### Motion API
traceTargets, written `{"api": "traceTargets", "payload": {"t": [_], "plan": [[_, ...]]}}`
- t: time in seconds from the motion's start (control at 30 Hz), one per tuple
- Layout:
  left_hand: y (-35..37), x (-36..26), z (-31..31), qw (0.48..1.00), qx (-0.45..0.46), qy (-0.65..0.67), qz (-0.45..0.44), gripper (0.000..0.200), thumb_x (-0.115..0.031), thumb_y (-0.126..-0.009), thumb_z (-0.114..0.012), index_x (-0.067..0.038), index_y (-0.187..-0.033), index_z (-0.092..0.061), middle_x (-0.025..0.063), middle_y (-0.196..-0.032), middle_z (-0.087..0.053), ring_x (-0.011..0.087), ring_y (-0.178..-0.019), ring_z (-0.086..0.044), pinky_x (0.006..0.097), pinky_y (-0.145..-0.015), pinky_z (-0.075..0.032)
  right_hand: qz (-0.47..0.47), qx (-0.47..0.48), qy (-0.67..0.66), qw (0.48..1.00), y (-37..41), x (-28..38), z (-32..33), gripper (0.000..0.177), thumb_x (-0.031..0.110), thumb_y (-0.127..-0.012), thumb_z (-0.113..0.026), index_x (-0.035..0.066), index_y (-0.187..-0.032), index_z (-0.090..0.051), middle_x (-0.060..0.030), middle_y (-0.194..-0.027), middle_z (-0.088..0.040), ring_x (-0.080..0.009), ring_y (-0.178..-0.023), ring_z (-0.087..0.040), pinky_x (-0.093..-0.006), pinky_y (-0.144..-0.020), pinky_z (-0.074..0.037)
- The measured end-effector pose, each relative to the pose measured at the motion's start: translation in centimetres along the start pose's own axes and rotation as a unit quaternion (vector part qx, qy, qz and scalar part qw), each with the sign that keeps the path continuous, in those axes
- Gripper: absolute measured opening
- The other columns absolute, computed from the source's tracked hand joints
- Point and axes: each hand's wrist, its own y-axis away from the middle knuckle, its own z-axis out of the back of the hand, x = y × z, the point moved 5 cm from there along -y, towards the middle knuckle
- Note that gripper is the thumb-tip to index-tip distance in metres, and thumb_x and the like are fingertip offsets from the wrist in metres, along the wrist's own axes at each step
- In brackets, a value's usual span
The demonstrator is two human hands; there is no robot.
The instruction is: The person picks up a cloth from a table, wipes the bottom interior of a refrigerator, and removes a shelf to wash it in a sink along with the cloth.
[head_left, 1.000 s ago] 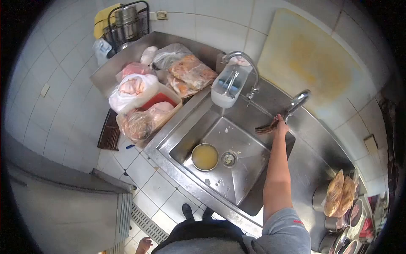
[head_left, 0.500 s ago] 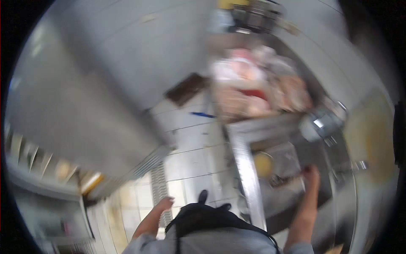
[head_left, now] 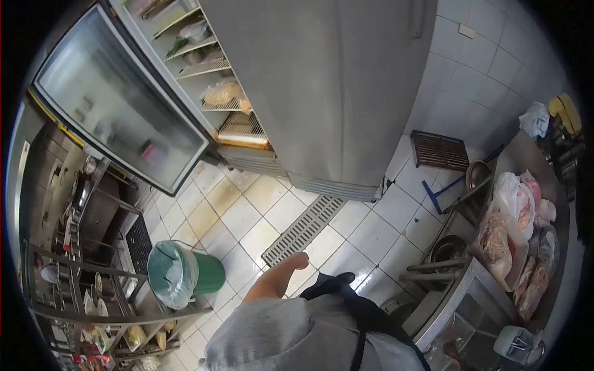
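My left hand point(head_left: 299, 261) hangs over the tiled floor, close to the end of the floor drain grate point(head_left: 303, 229). Its fingers look curled in, and nothing shows in them. The grey sleeve point(head_left: 266, 328) and dark apron fill the bottom of the view. At the lower right, a reddish-brown shape point(head_left: 455, 355) sits in the metal sink point(head_left: 473, 297) beside something clear; it may be part of my right hand, but its fingers cannot be made out. A clear plastic container point(head_left: 515, 344) stands by the sink's far side.
Bagged meat point(head_left: 498, 241) lies on the steel counter at right. A tall grey fridge point(head_left: 328, 93) stands ahead, with an open glass door point(head_left: 124, 99) and stocked shelves beside it. A lined green bin point(head_left: 209, 272), metal rack point(head_left: 117, 315), squeegee point(head_left: 436, 195) and brown grate point(head_left: 440, 150) surround the floor.
My view has swung left from the sink and meat toward the fridge and bin. My right hand, earlier plain over the sink, is now at the edge or hidden. My left hand stays low.
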Motion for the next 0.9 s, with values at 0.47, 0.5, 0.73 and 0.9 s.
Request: {"api": "traceTargets", "payload": {"t": [0.47,0.5,0.73,0.9], "plan": [[-3.9,-2.7,0.5,0.994,-0.017,0.06,-0.086,0.034,-0.019,-0.072,-0.045,-0.006,-0.102,-0.057,0.0171,-0.107,-0.054,0.0301,-0.102,-0.05,0.0361,-0.087,-0.04,-0.174,-0.104,-0.41,0.889,-0.2,-6.1,3.3,0.022,0.022,-0.079,-0.045,0.002,-0.082,-0.055,-0.0079,-0.071,-0.05,-0.0222,-0.068,-0.05,-0.0357,-0.064,-0.043],[-3.9,-3.2,0.9,0.994,-0.015,0.072,-0.086,0.033,-0.019,-0.072,-0.046,-0.006,-0.1,-0.057,0.017,-0.105,-0.055,0.03,-0.1,-0.051,0.0353,-0.087,-0.041,-0.194,-0.116,-0.447,0.865,0.0,-7.3,3.5,0.022,0.021,-0.08,-0.045,0.002,-0.081,-0.055,-0.0075,-0.07,-0.05,-0.0219,-0.068,-0.05,-0.0356,-0.063,-0.043],[-6.7,-3.3,0.7,0.995,0.057,0.064,-0.056,0.03,-0.017,-0.076,-0.046,-0.006,-0.101,-0.057,0.0165,-0.104,-0.056,0.028,-0.096,-0.054,0.0341,-0.083,-0.043,-0.046,0.012,-0.442,0.896,2.5,-5.4,6.6,0.027,0.025,-0.078,-0.052,0.001,-0.089,-0.054,-0.0108,-0.083,-0.055,-0.024,-0.076,-0.052,-0.0349,-0.065,-0.043],[-9.1,-1.8,-1.2,0.984,-0.054,0.042,-0.165,0.031,-0.022,-0.075,-0.05,-0.008,-0.102,-0.057,0.0167,-0.103,-0.055,0.0315,-0.099,-0.05,0.0397,-0.084,-0.04,0.28,0.007,0.08,0.957,2.7,1.1,5.8,0.03,0.022,-0.077,-0.055,0.002,-0.099,-0.057,-0.0136,-0.094,-0.059,-0.0256,-0.092,-0.053,-0.0351,-0.077,-0.041]]}}
